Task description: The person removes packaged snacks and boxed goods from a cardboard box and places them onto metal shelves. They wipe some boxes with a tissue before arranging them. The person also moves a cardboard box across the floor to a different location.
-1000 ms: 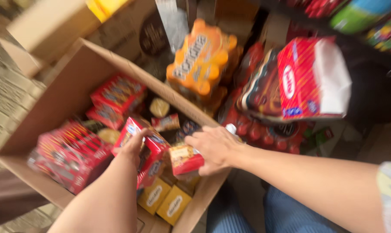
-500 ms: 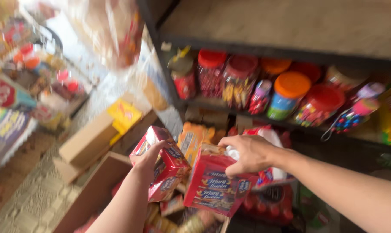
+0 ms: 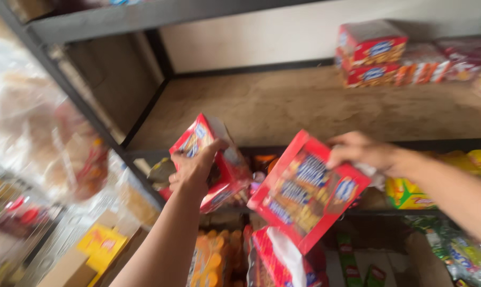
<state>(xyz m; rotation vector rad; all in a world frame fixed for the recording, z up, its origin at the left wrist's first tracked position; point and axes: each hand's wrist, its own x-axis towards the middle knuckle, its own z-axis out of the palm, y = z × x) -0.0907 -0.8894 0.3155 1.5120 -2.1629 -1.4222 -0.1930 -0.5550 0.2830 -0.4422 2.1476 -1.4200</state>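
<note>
The left hand [image 3: 195, 170] is gripping a red biscuit box [image 3: 211, 159], fingers wrapped over its near face and thumb hooked round the upper edge, so the box is tilting with one corner pointing up. The right hand [image 3: 360, 151] is pinching the top corner of a larger red multipack of biscuits [image 3: 307, 191], which is hanging tilted below and to the left of that hand. Both hands are closed on their loads; neither is free.

A second ago both hands were down inside an open cardboard carton among the packets; half a second ago they were lifting, packs in hand, in front of a row of jars. Now they are raised to the front edge of the brown shelf board [image 3: 283, 106], so both packs have left the carton and are arriving at shelf height, though neither is resting on the board yet.

Taking the shelf board as the landmark: the biscuit box is hovering just in front of its front lip, toward the left; the multipack is hanging just below that lip, near the middle. At the back right of the board, stacked red boxes [image 3: 370, 50] of the same kind are standing against the wall, with more packets blurring off beside them. Under the board, yellow packets [image 3: 410, 194] are sitting on the next level down.
</note>
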